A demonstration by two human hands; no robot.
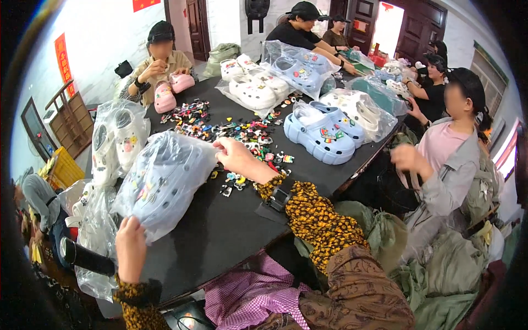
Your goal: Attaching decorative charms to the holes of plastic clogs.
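A clear plastic bag with light blue clogs [162, 184] in it is held tilted over the near left of the black table. My left hand [131, 247] pinches the bag's near lower corner. At its far right corner, my right hand [237, 157] has its fingers closed on the plastic. Colourful shoe charms show on the clogs through the bag. Just beyond my right hand, many loose shoe charms [247, 135] are spread in a heap. Bagged white clogs [124, 140] stand left of the bag I hold, and another clear bag [96, 231] lies near my left hand.
Unbagged light blue clogs [324, 137] sit by the right edge of the table [220, 247], near bagged white clogs [352, 107]. More bagged clogs [256, 88] lie farther back. Several people work around it, one holding pink clogs [165, 98]. Green sacks [440, 264] are heaped at the right.
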